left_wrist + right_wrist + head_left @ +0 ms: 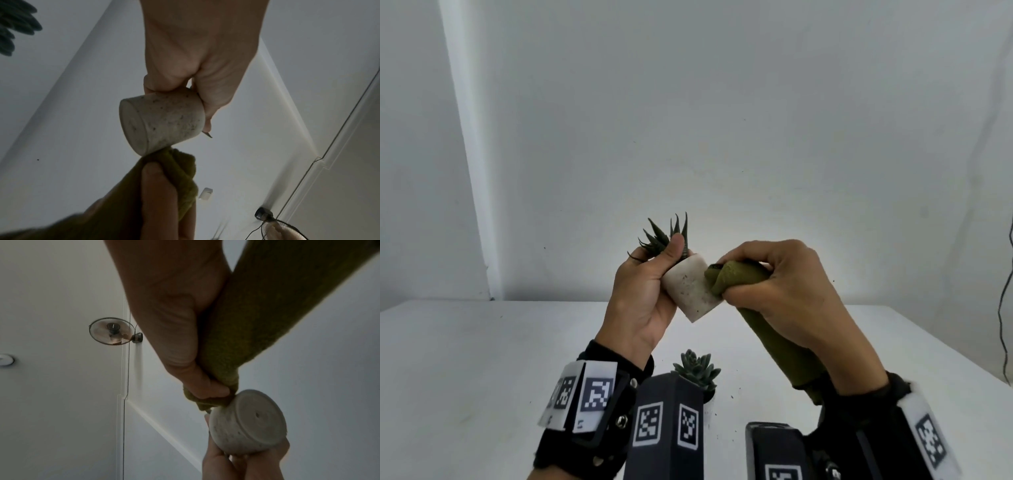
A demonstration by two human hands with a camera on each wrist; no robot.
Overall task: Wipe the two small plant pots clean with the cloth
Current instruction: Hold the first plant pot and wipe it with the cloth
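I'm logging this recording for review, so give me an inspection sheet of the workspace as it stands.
Surface: white table, dark crumbs scattered.
Job's things: speckled white pot with spiky plant, held aloft, tilted; green cloth touching its side; second pot's succulent on the table, pot mostly hidden.
Clutter: nothing seen.
Grippers: left hand holds the pot; right hand grips the cloth.
Cables: black cable down the right wall.
Surroundings: white walls; wall fan.
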